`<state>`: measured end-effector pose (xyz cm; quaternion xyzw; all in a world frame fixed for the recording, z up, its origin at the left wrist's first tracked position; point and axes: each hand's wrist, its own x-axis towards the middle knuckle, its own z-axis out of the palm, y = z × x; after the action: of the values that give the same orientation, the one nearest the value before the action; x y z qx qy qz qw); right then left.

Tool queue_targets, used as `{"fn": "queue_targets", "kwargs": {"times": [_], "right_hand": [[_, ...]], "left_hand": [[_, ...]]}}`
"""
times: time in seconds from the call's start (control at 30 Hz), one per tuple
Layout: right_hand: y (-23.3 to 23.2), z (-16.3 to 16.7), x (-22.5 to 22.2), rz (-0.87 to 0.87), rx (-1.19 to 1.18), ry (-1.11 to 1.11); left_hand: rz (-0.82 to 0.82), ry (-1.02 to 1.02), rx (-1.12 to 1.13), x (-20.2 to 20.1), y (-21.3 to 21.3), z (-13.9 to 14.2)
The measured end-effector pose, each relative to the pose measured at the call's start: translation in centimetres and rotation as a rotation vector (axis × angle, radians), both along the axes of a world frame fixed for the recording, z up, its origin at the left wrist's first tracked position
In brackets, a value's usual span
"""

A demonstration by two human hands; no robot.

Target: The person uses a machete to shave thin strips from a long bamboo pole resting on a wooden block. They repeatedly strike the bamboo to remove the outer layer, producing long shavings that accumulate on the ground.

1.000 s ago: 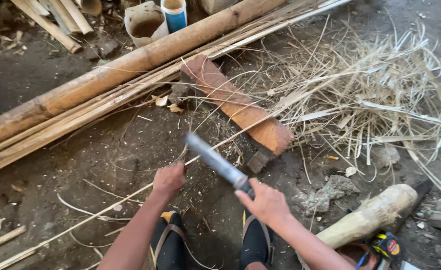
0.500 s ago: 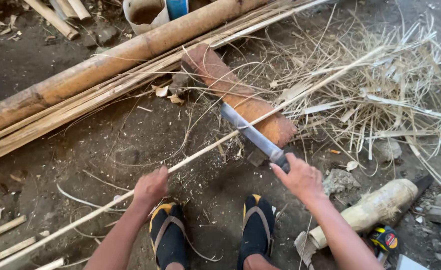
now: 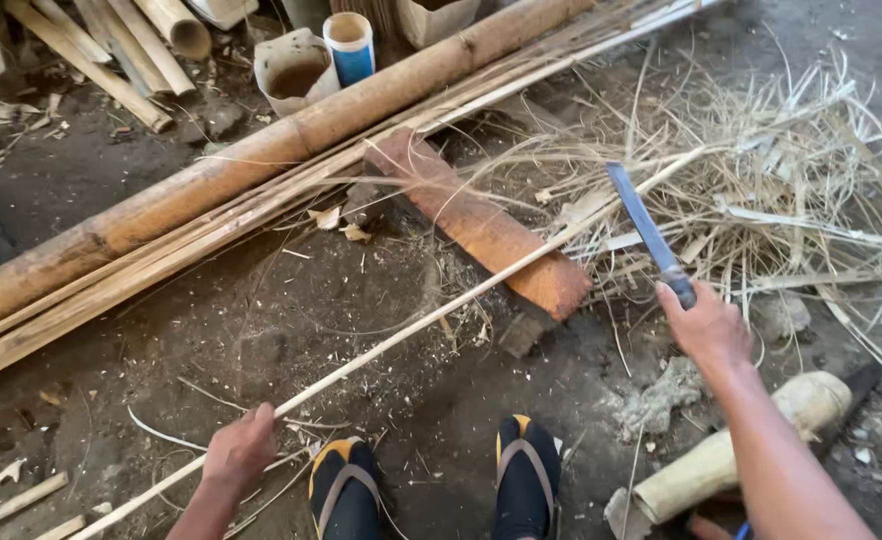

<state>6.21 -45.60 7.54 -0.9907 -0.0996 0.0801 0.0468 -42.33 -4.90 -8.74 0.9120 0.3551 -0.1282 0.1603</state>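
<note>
I am stripping 1 thin bamboo strip (image 3: 441,318) laid across the reddish wooden block (image 3: 486,228). My left hand (image 3: 241,452) has its grip clenched on the strip near my 2 sandals; my right hand (image 3: 706,328) grasps 1 knife (image 3: 646,228), raised right of the block. Next, I judge, the blade must meet the strip on the block

The knife blade (image 3: 639,220) is showing dull grey metal. The bamboo strip (image 3: 441,312) is looking pale, smooth; the wooden block (image 3: 481,225) is looking rough, reddish.

One head-worn view; looks steeply down, close over the dirt ground (image 3: 291,300).
</note>
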Motion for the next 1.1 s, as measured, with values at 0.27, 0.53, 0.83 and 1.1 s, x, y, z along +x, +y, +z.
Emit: {"fn": "queue_targets", "kwargs": {"times": [0.27, 0.53, 0.83, 1.1], "right_hand": [[6.9, -3.1, -15.0, 0.457, 0.158, 0.214], [7.8, -3.3, -17.0, 0.390, 0.064, 0.257], [5.3, -2.1, -8.4, 0.125, 0.027, 0.248], [6.1, -3.7, -14.2, 0.610, -0.007, 0.283]], "left_hand": [[-0.165, -0.001, -0.267, 14.8, -4.5, 0.8], [-0.065, -0.036, -0.319, 17.4, -5.7, 2.4], [-0.065, 0.149, -0.256, 8.8, -2.7, 0.9], [-0.048, 0.094, -0.168, 6.0, -1.1, -0.7]]}}
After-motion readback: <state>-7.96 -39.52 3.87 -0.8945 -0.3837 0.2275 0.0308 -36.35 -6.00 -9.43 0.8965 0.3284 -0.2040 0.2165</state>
